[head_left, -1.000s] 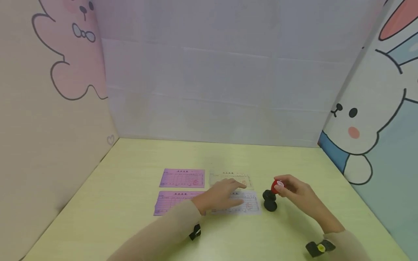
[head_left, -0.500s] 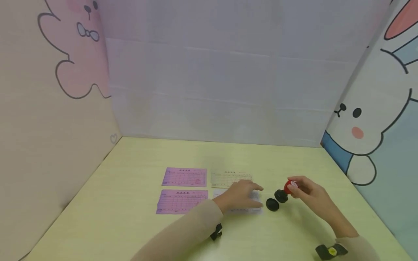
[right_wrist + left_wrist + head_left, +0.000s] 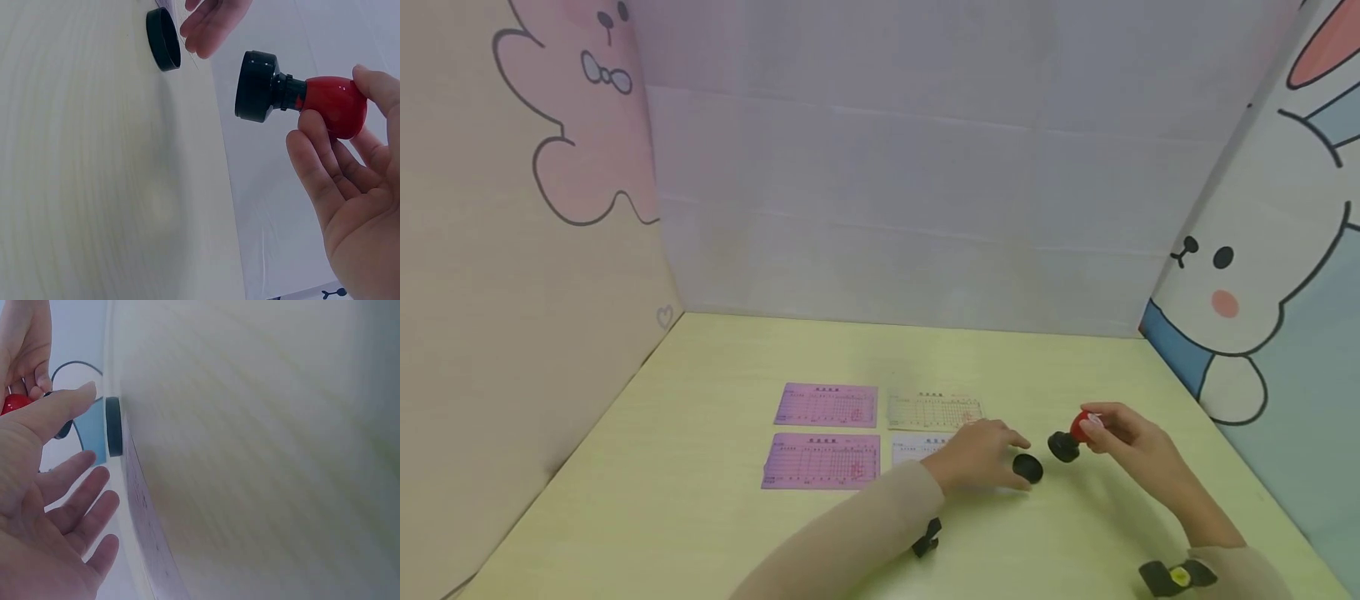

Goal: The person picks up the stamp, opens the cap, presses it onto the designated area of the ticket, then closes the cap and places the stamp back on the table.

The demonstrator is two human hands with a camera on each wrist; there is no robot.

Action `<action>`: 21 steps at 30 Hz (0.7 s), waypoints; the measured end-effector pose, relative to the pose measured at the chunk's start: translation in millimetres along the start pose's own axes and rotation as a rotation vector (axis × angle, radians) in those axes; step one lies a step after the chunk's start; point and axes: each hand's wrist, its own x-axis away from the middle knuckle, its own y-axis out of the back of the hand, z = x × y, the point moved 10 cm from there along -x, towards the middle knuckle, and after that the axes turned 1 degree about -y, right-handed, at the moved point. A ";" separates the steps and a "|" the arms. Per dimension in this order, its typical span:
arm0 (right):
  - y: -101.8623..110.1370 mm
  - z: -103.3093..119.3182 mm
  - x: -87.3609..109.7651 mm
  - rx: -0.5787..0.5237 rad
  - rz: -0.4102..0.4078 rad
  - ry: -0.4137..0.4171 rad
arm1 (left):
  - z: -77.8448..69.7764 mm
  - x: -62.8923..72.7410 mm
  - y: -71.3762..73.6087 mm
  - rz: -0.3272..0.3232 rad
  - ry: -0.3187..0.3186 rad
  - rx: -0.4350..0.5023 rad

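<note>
My right hand (image 3: 1138, 442) pinches a stamp (image 3: 256, 87) by its red knob handle. The stamp's round black base points down and left, held off the table. On the table lies a shallow round black cap (image 3: 1027, 468), its inside up. My left hand (image 3: 981, 457) is beside the cap, thumb and fingers spread either side of it with nothing held. In the left wrist view the cap (image 3: 114, 427) shows edge-on just past the fingertips. A white printed slip (image 3: 913, 447) lies partly hidden under my left hand.
Two purple printed slips (image 3: 826, 405) lie one behind the other to the left. A pale yellow slip (image 3: 934, 412) lies behind the white one. The pale table (image 3: 700, 467) is enclosed by a white back wall (image 3: 880, 208) and side walls with cartoon animals.
The black cap has come apart from beneath the stamp. My right hand has carried the stamp to the right. My left hand has moved right, from over the slips to the cap.
</note>
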 end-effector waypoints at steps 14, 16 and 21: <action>4.2 -2.8 4.0 -0.020 -0.009 -0.054 | -0.6 -1.9 -2.4 0.055 0.121 -0.098; 4.4 -2.6 4.4 -0.021 -0.009 -0.052 | -0.5 -2.0 -2.7 0.055 0.116 -0.104; 3.5 -1.7 5.3 -0.036 -0.003 -0.045 | -2.2 -4.1 -3.3 0.045 0.104 -0.126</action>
